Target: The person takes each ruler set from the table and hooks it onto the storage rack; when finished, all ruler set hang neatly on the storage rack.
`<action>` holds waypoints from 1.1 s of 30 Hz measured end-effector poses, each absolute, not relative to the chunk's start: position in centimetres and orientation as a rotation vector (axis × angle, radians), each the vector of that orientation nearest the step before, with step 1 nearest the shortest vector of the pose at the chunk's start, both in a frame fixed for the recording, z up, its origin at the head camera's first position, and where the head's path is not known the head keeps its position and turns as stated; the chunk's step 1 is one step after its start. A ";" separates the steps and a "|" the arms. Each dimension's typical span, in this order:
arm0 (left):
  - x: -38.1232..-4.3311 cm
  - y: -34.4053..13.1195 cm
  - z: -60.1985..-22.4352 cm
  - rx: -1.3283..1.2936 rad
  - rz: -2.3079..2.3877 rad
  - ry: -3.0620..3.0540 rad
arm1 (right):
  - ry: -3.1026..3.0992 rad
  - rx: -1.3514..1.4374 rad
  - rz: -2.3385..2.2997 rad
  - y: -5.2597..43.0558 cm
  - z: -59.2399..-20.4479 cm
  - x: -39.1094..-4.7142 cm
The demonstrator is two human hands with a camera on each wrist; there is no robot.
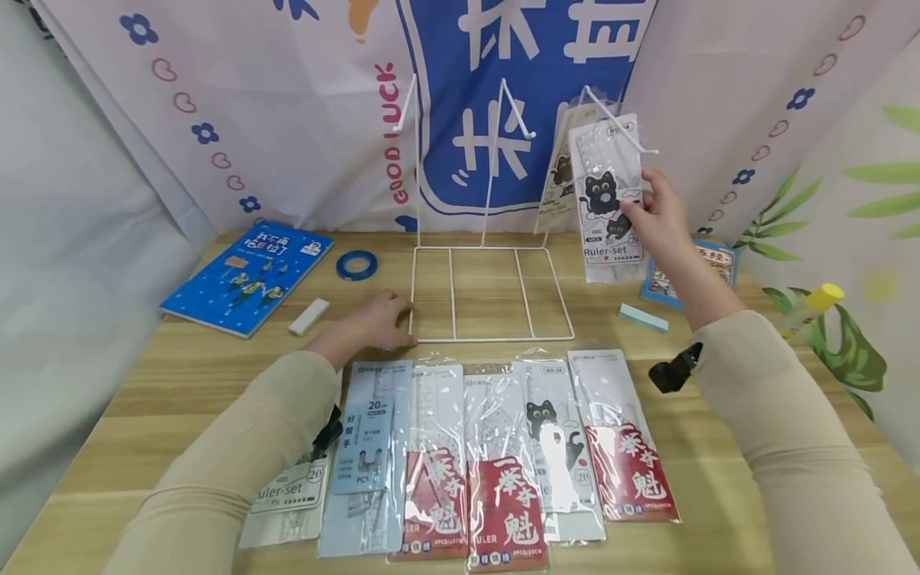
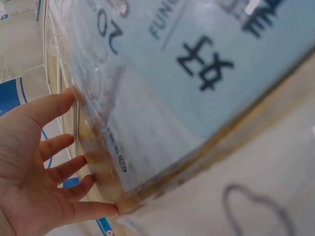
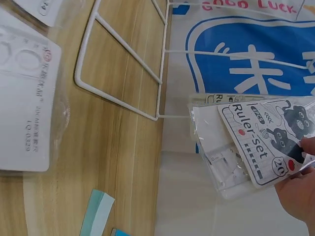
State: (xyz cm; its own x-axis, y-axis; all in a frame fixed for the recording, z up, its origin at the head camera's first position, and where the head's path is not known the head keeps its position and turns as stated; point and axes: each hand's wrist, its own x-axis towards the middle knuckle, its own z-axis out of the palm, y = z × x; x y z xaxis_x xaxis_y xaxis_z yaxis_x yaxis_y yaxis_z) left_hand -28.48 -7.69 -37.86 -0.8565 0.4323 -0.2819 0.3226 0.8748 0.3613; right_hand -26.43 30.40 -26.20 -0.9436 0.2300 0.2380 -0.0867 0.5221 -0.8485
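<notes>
Here, pinching a probably light, stiffish, slippery-wrapped ruler-set packet (image 1: 607,192) by its side edge, likely the best hold, in the right grip (image 1: 661,217), with a prong (image 1: 620,128) just above and the left grip (image 1: 377,321) loosely spread beside the rack (image 1: 496,340).

The person's left arm (image 1: 223,447) reaches forward and inward, its hand low. That left hand (image 1: 377,321) has its fingers (image 2: 69,169) spread apart and lightly bent (the left wrist view shows the gaps between them). The right arm (image 1: 783,415) stretches farther forward and up, the right hand (image 1: 657,212) raised well above the other in a pinching grip, thumb to the front. Sleeves (image 1: 819,487) cover both forearms; the hands are bare.
</notes>
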 end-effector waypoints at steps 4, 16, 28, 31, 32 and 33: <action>-28.4 -7.7 -37.9 0.578 0.423 2.695 | -2.435 -0.140 1.392 30.5 -26.5 -27.9; -28.2 -7.5 -37.8 0.558 0.414 2.703 | -2.432 -0.160 1.358 30.2 -27.2 -30.7; -28.4 -7.4 -38.1 0.540 0.411 2.704 | -2.474 -0.113 1.381 31.0 -27.1 -31.1; -28.6 -7.6 -38.1 0.560 0.424 2.700 | -2.531 -0.107 1.337 31.5 -27.0 -30.8; -28.6 -7.6 -38.2 0.567 0.429 2.700 | -2.562 -0.108 1.314 31.8 -27.0 -30.5; -28.7 -7.7 -38.2 0.576 0.431 2.701 | -2.592 -0.108 1.295 32.0 -26.9 -30.3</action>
State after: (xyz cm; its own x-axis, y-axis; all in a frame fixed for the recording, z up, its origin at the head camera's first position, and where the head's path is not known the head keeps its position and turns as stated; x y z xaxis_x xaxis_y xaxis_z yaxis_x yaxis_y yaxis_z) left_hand -28.66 -7.67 -38.19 -0.8581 0.4390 -0.2664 0.3343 0.8714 0.3591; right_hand -30.25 32.01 -26.92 -0.9681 0.1726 0.1815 -0.0415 0.6041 -0.7958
